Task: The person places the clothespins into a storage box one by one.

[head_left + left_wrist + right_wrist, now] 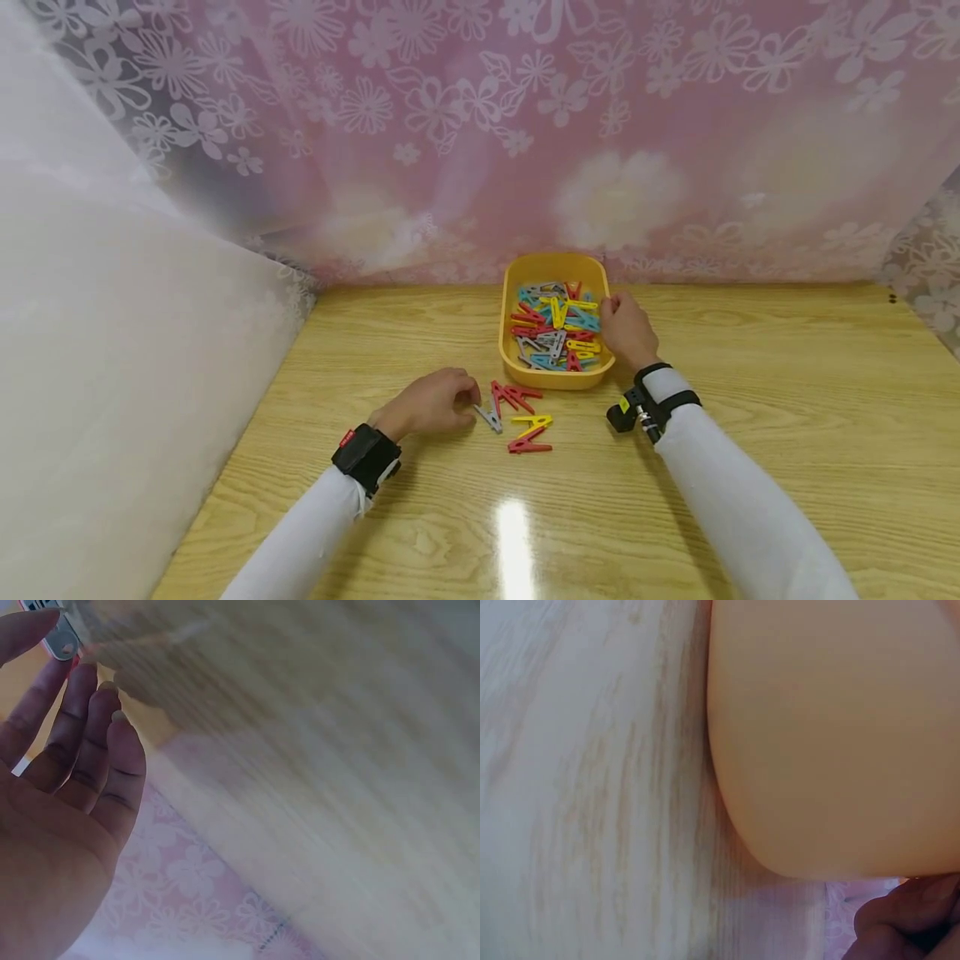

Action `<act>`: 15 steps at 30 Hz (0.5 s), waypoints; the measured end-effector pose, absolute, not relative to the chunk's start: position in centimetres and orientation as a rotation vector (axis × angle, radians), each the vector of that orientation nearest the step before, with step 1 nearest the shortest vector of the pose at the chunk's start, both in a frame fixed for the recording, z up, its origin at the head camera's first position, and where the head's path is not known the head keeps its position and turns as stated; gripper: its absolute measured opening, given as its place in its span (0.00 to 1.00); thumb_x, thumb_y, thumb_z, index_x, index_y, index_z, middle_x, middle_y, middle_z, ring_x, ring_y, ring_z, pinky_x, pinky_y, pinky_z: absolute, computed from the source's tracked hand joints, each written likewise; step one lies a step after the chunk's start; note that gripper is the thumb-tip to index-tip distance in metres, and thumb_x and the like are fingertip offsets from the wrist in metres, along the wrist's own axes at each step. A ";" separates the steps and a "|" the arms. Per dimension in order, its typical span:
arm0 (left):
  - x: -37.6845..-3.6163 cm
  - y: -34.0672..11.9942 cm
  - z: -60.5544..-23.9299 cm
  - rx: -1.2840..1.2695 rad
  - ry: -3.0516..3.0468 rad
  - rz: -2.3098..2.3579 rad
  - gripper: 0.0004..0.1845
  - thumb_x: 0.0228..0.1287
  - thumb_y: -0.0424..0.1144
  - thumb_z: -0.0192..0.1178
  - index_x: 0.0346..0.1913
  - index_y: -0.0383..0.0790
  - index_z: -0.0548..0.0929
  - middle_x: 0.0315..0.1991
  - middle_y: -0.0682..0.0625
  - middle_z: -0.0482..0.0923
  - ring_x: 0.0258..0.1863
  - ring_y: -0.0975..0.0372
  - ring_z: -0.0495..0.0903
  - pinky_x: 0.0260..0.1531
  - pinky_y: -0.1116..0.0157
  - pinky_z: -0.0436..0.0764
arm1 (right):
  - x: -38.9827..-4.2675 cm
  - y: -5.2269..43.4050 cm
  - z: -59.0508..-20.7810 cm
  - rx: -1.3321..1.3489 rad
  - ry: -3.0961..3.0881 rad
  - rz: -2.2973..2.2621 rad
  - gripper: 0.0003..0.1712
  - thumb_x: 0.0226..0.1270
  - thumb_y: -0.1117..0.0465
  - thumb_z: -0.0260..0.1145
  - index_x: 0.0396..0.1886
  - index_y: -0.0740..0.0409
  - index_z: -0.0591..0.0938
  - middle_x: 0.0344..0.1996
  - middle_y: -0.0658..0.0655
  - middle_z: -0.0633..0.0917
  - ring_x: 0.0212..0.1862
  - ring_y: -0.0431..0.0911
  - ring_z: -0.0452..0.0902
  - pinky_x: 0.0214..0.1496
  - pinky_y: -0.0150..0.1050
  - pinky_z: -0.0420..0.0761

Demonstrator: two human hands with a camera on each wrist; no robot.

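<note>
My left hand pinches a grey clothespin between thumb and index finger, low over the table. In the left wrist view the same clothespin shows at the upper left, and the other fingers are loosely bent. Just right of it lie red clothespins, a yellow clothespin and another red clothespin. My right hand grips the right rim of a yellow plastic basket. Inside are many mixed clothespins in red, yellow, blue and grey. The right wrist view is mostly filled by the basket's outer wall.
The wooden table extends to both sides and toward me. Behind the basket hangs a pink flowered curtain, and a white sheet borders the left side. Both wrists carry black straps with cameras.
</note>
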State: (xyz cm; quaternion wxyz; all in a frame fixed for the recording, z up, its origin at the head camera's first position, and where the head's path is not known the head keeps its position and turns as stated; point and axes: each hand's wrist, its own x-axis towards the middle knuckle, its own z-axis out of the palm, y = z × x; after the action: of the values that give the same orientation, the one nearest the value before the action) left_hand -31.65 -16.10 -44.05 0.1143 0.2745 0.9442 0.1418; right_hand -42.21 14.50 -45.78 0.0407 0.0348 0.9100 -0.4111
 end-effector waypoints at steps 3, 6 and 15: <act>-31.2 -16.4 -44.1 0.800 2.761 0.419 0.08 0.54 0.42 0.67 0.37 0.50 0.81 0.35 0.58 0.74 0.34 0.65 0.71 0.37 0.67 0.72 | -42.3 14.5 -45.8 0.111 2.783 -1.257 0.22 0.78 0.48 0.37 0.47 0.63 0.67 0.35 0.61 0.72 0.34 0.52 0.70 0.29 0.40 0.65; -30.9 -16.7 -44.1 0.778 2.744 0.442 0.09 0.53 0.45 0.68 0.36 0.52 0.81 0.33 0.59 0.74 0.32 0.66 0.71 0.35 0.67 0.72 | -42.3 14.4 -45.8 0.119 2.778 -1.253 0.23 0.78 0.48 0.37 0.48 0.63 0.67 0.35 0.61 0.72 0.34 0.52 0.70 0.29 0.40 0.65; -30.9 -17.0 -44.0 0.727 2.742 0.497 0.24 0.52 0.46 0.69 0.51 0.45 0.76 0.33 0.55 0.73 0.32 0.64 0.71 0.33 0.65 0.72 | -42.2 14.4 -45.6 0.127 2.776 -1.245 0.23 0.78 0.48 0.37 0.47 0.63 0.67 0.35 0.61 0.72 0.34 0.53 0.70 0.30 0.41 0.65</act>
State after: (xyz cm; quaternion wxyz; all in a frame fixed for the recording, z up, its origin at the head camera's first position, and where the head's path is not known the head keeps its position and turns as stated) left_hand -30.92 -16.97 -44.00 0.1306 0.2503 0.9439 0.1713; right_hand -42.16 14.39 -45.65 0.0482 0.0418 0.9106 -0.4084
